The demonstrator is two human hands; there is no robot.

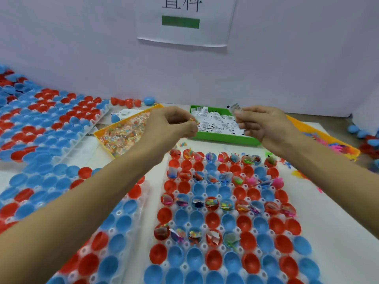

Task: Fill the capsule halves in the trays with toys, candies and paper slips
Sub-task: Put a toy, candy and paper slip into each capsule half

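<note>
- Landmark: the green bin [223, 138] of paper slips [215, 121], standing at the far edge of the worktable, beyond the working tray [225, 212] of red and blue capsule halves.
- The left hand [172, 124] hangs over the near-left corner of the green bin, fingers curled, pinching what looks like a small wrapped candy [192, 119] at the fingertips; it is partly blurred.
- The right hand [260, 124] is over the near-right part of the green bin, thumb and forefinger pinching a few paper slips [235, 107] lifted clear of the pile.
- Left of the green bin sits the yellow bin of wrapped candies [123, 134]; to its right, an orange bin of toys [328, 140].
- In the working tray, nearer than the green bin, alternate rows hold fillings. The nearest filled row has five stocked halves at its left end, and the halves to their right look empty.
- Step in hand, as I judge it: picking up stock, a candy and slips, before dropping them into halves.
- The next move probably calls for bringing both hands back toward the tray, separating a single slip from the pinch, and dropping one piece into each unfilled half without disturbing neighbouring ones.
</note>
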